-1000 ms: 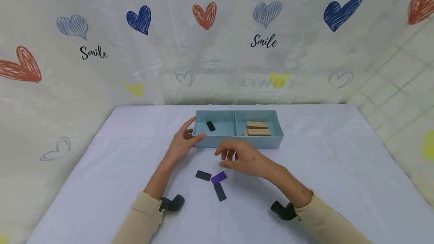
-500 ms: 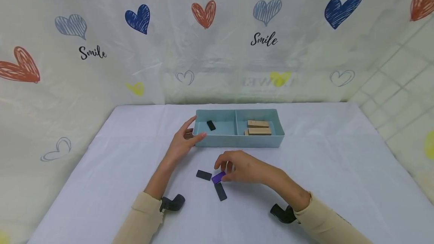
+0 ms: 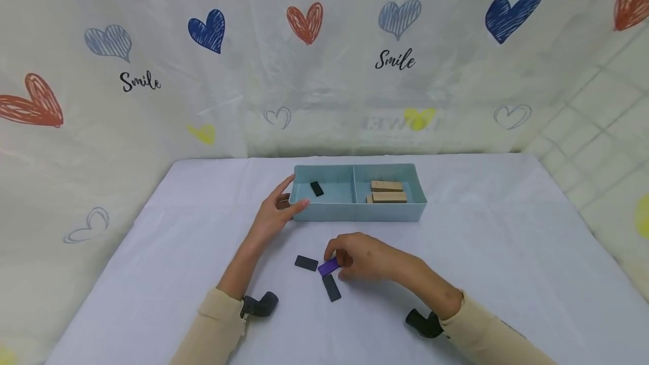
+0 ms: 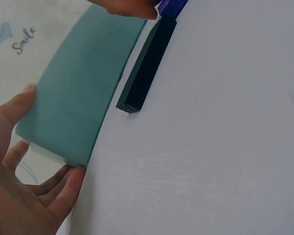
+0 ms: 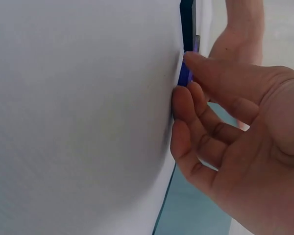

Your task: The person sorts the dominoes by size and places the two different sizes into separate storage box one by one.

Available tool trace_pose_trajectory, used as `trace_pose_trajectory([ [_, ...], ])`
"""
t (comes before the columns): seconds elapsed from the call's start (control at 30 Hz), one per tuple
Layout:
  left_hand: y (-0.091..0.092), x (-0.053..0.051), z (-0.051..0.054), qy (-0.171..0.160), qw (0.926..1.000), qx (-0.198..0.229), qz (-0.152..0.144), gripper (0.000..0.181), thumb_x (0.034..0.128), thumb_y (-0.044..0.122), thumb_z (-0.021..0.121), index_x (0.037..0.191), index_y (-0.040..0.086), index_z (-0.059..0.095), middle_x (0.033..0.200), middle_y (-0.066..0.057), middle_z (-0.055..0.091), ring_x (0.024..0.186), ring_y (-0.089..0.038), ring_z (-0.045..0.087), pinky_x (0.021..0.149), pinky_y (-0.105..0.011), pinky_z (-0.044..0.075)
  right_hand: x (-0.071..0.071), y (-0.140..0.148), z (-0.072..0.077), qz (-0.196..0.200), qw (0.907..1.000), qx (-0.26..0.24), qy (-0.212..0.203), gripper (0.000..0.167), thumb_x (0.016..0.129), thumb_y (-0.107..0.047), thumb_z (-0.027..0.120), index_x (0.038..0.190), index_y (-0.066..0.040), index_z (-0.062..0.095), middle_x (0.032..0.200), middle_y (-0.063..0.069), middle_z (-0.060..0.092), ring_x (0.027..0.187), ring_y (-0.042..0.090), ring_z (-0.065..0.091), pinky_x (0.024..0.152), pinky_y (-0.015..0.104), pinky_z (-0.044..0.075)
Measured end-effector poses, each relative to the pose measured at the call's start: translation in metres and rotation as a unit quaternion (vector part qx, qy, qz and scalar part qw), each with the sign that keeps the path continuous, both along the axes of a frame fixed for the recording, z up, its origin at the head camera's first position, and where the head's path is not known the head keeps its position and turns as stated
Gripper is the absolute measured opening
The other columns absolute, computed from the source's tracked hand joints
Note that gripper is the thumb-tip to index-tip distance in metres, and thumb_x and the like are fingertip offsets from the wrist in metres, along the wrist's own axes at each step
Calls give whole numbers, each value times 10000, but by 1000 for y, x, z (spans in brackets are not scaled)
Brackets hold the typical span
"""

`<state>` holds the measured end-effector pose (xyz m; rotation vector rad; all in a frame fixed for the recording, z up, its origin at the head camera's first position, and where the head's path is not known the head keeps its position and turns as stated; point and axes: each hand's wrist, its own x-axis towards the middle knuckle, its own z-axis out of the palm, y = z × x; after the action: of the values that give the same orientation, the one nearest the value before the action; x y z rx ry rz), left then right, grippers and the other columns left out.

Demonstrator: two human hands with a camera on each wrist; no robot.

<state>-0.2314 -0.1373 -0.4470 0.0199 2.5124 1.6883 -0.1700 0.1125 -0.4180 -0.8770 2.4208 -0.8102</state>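
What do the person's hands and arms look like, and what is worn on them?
The left hand and right hand wear no gloves. The left sleeve and right sleeve are beige and end short of the hands. A black rounded device sits where the left one ends, a similar black device where the right does.
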Motion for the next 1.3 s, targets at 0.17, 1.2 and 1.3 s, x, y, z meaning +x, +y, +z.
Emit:
trace_pose_trajectory([
  [0.17, -1, 0, -2, -24, 10000, -22, 71, 806, 902, 556, 766, 1578, 528, 327, 1561, -133, 509, 1425, -342, 535, 1073, -512, 542, 2, -3, -1, -196, 9996, 220, 57, 262, 887, -79, 814, 1111, -190, 735, 822, -74, 645, 790, 106, 586, 728, 246, 507],
  [1.2, 1, 1, 0, -68, 9999, 79, 19, 797, 907, 538, 768, 1571, 545, 326, 1560, -132, 511, 1433, -336, 526, 1084, -526, 533, 1, 0, -1, -455, 9970, -157, 607, 204, 901, -144, 818, 1071, -223, 737, 921, -106, 678, 846, 88, 610, 757, 254, 528],
  [1.3, 2, 1, 1, -52, 10000, 69, 11, 791, 913, 528, 765, 1575, 531, 332, 1557, -140, 513, 1433, -345, 525, 1085, -535, 530, 0, 1, 2, -480, 9959, -337, 693, 203, 902, -130, 812, 1073, -209, 736, 944, -79, 684, 857, 110, 627, 752, 250, 533],
])
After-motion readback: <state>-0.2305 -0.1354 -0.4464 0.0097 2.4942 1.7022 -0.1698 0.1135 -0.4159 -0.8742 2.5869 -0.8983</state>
